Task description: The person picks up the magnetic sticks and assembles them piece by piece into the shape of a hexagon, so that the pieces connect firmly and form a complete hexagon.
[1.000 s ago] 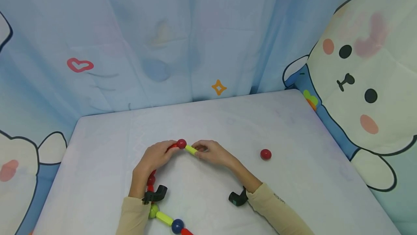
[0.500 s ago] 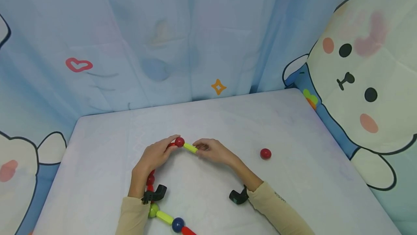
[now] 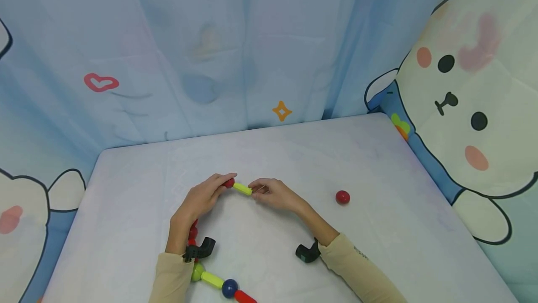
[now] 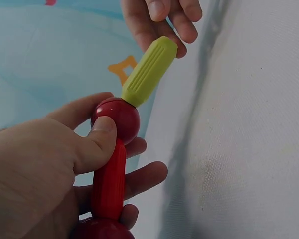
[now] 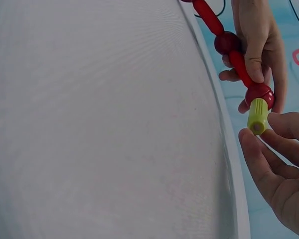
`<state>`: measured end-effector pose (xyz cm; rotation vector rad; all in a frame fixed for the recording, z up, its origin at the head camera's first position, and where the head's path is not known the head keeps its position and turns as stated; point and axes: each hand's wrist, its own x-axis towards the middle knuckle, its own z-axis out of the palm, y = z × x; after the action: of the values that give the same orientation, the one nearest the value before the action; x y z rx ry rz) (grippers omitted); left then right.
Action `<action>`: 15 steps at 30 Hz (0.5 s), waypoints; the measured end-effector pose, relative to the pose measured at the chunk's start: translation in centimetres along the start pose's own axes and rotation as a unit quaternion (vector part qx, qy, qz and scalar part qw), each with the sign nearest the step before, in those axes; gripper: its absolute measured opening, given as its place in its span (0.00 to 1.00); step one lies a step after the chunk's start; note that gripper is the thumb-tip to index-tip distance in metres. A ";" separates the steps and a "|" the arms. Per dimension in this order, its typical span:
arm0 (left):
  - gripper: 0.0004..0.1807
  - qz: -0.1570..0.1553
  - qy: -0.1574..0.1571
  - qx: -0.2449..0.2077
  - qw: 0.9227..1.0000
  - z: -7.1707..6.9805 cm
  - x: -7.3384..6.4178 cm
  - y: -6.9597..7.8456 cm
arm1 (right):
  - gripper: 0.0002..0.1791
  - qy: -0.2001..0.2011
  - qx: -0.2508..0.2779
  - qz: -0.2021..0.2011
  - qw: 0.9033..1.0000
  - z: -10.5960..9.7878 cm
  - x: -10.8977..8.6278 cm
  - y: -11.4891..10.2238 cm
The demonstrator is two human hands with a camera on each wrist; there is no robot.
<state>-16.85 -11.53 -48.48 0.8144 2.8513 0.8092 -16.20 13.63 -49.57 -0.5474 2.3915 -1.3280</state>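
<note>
My left hand point(image 3: 203, 196) holds a chain of magnetic balls and rods, thumb pressed on a red ball point(image 4: 120, 117) and fingers behind it. A red rod point(image 4: 108, 184) runs from that ball along the palm to another red ball point(image 4: 103, 230). On its other side a yellow-green rod point(image 4: 150, 69) sticks out, its far end bare. My right hand point(image 3: 275, 194) is beside this free end, its fingers loosely bent; in the right wrist view the thumb and fingertips point(image 5: 247, 137) lie close around the rod point(image 5: 258, 117) without visibly pinching it.
More of the chain runs under the left forearm: a green ball point(image 3: 198, 271), a yellow-green rod point(image 3: 212, 280), a blue ball point(image 3: 230, 288) and a red rod point(image 3: 244, 297) at the bottom edge. A loose red ball point(image 3: 342, 197) lies to the right on the white tabletop point(image 3: 294, 153).
The red ball and yellow-green rod have shifted slightly left with my left hand, whose fingers now cover more of the ball. The rod's end has slipped out from between the right hand's fingers.
</note>
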 end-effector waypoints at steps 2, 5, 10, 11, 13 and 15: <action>0.23 0.006 0.000 0.002 1.000 0.1 0.0 -0.1 | 0.16 -0.003 0.002 -0.002 1.000 0.0 0.0 0.0; 0.22 -0.006 -0.008 -0.004 1.000 0.0 0.0 0.0 | 0.16 -0.008 0.003 -0.001 1.000 -0.1 0.0 -0.1; 0.21 -0.024 -0.020 -0.022 0.999 -0.4 -0.2 0.1 | 0.16 -0.012 0.006 0.001 1.000 -0.1 0.1 0.0; 0.21 -0.024 -0.020 -0.026 0.999 -0.4 -0.2 0.1 | 0.16 -0.012 0.006 0.001 1.000 -0.1 0.1 0.0; 0.20 -0.024 -0.021 -0.028 0.999 -0.5 -0.2 0.1 | 0.16 -0.011 0.004 0.002 1.000 -0.1 0.1 0.0; 0.21 -0.025 -0.021 -0.030 0.999 -0.5 -0.1 0.1 | 0.16 -0.011 0.002 0.003 1.000 -0.1 0.1 0.0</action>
<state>-16.80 -11.75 -48.06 0.7415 2.7835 0.8566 -16.31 13.64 -49.55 -0.5516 2.3693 -1.3182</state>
